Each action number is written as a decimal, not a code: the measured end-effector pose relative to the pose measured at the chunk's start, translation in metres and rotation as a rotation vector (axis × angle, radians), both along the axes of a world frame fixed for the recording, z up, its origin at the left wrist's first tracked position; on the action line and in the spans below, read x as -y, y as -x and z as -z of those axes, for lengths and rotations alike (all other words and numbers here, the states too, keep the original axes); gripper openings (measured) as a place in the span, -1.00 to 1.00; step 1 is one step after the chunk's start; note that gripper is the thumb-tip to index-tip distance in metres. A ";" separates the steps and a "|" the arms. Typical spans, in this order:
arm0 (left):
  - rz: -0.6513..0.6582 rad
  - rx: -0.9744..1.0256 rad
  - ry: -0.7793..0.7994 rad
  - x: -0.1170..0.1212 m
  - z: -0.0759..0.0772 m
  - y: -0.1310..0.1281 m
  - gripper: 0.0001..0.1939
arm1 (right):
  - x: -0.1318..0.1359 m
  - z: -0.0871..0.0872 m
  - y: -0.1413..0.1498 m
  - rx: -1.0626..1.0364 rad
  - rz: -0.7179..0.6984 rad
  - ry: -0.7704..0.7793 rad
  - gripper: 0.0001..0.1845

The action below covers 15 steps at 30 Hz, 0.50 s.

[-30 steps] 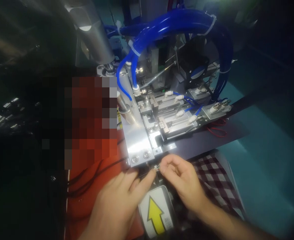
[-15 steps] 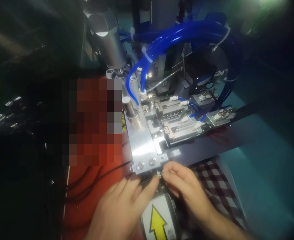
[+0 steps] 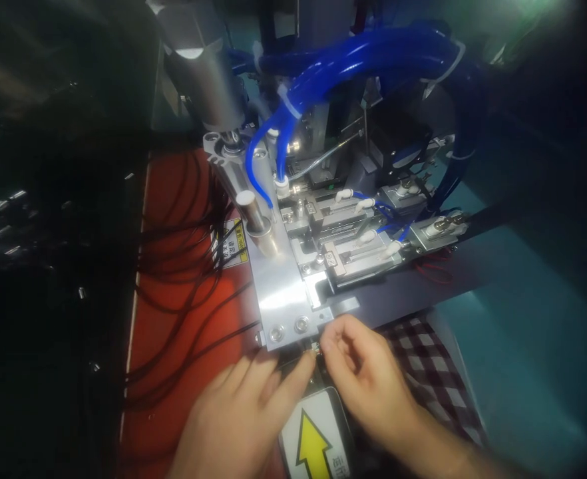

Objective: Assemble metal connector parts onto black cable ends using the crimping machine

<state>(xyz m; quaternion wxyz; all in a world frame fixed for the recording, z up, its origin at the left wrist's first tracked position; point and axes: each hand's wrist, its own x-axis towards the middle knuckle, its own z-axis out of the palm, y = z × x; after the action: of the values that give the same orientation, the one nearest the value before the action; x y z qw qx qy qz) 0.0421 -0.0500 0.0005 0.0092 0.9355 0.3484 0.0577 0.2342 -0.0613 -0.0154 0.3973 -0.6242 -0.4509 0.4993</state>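
My left hand (image 3: 233, 412) lies at the front edge of a silver metal plate (image 3: 278, 293), its fingers bent along that edge and partly hidden. Its thumb stretches right, with the tip touching a small pale metal part (image 3: 315, 347) just below the plate. On the other side of this part is my right hand (image 3: 368, 372), thumb and forefinger pinched together and the other fingers curled. Whatever is in that pinch is too small or hidden to make out. A white block with a yellow arrow (image 3: 313, 442) stands below the small part, between my wrists.
Behind the plate are slim metal cylinders (image 3: 361, 263) with white fittings, and thick blue hoses (image 3: 373, 50) arching overhead. A large upright cylinder (image 3: 206, 86) rises at the back left. Black cables (image 3: 174, 299) cross the red surface (image 3: 158, 332). Checked cloth (image 3: 436, 359) shows at right.
My right hand has shifted slightly, its thumb and forefinger more rounded and a little away from the small part. My left hand keeps its place. The view has moved a little.
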 end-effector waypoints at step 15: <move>-0.078 -0.112 0.064 -0.001 -0.014 -0.013 -0.34 | -0.007 -0.008 -0.011 -0.410 -0.049 0.218 -0.74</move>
<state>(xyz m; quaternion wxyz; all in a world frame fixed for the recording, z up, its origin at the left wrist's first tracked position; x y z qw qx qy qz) 0.0553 -0.0490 0.0149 0.0172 0.9222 0.3863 -0.0057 0.2449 -0.0542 -0.0072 0.3983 -0.5380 -0.3191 0.6709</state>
